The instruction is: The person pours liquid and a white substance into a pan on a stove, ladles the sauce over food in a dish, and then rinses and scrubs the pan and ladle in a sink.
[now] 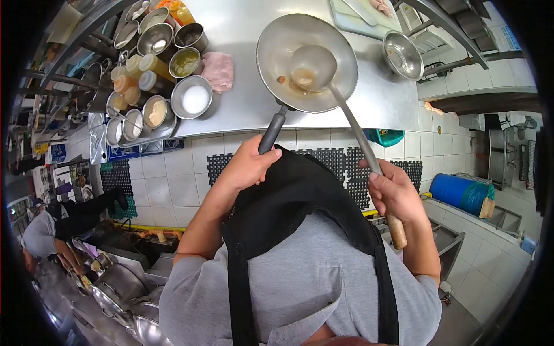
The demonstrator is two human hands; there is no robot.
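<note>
My left hand [247, 164] is closed round the black handle of a round metal pan [271, 52], which is at the steel counter's front edge. In my right hand [395, 193] is the long handle of a ladle [314, 60], its wooden end pointing down past my palm. The ladle's bowl rests in the pan, over a little brownish liquid. One small brown piece lies left of the bowl, on the pan's inner surface.
Left on the counter [242, 29] are squeeze bottles [151, 66], a bowl of white powder [195, 99] and a pink cloth [218, 70]. At the right are a metal bowl [403, 56] and a cutting board [346, 17]. Another person [43, 233] bends over at the far left.
</note>
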